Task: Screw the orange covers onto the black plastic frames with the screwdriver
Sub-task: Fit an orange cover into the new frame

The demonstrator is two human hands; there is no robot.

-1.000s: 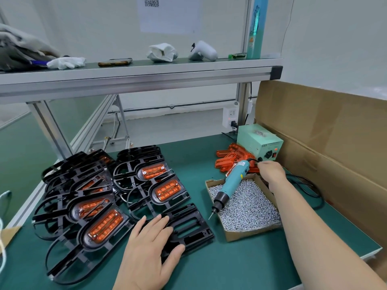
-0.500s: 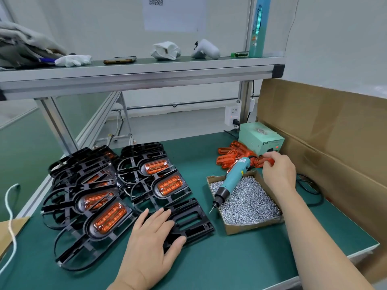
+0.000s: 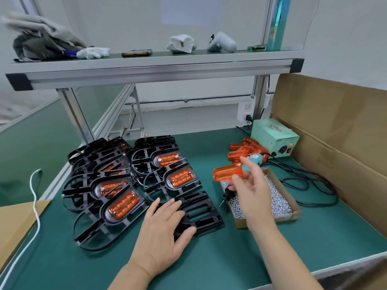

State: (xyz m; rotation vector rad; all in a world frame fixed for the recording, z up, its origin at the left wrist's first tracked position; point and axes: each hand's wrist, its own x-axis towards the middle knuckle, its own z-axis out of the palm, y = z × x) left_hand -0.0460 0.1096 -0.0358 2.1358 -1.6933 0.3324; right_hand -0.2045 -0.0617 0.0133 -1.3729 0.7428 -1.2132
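Note:
My left hand [image 3: 162, 229] lies flat, fingers spread, on a bare black plastic frame [image 3: 201, 212] at the front of the green bench. My right hand [image 3: 250, 185] holds an orange cover [image 3: 227, 171] in its fingertips, in the air above the box of screws [image 3: 278, 204]. The teal electric screwdriver [image 3: 254, 160] lies across that box behind my right hand, its black tip [image 3: 225, 196] pointing toward me. More loose orange covers [image 3: 240, 150] are piled beside the power unit. Several black frames with orange covers fitted [image 3: 125, 203] lie stacked on the left.
A pale green power unit [image 3: 274, 138] with black cables [image 3: 303, 181] stands at the back right. A tall cardboard wall [image 3: 335, 132] closes the right side. An aluminium shelf [image 3: 146, 70] overhangs the bench. A white cord [image 3: 35, 201] and cardboard sheet [image 3: 16, 222] lie at the left.
My right hand reached to the pile of orange covers, picked one up and carried it left and toward me. My left hand stayed on the black frame.

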